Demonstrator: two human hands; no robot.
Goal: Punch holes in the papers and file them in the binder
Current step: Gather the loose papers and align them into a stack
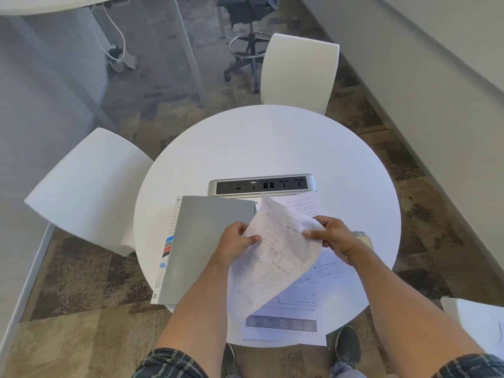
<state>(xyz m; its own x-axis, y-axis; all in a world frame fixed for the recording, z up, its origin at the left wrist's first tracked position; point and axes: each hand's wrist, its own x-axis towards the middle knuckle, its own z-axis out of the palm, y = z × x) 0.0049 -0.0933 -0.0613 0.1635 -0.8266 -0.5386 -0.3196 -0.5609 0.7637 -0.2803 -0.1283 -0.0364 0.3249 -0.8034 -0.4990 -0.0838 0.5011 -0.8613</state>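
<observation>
A bent sheaf of printed papers (278,249) is lifted above the round white table (272,148). My left hand (236,242) pinches its left edge and my right hand (331,237) pinches its right edge. More printed sheets (294,317) lie flat beneath, reaching over the table's near edge. A closed grey binder (207,246) with coloured index tabs along its left side lies to the left of the papers. Behind my right hand a small object (364,237), possibly the hole punch, is mostly hidden.
A silver power and socket panel (261,184) is set in the table's middle. White chairs stand at the left (90,186), far side (300,72) and near right (474,320). A black office stool (248,36) stands farther back on the carpet.
</observation>
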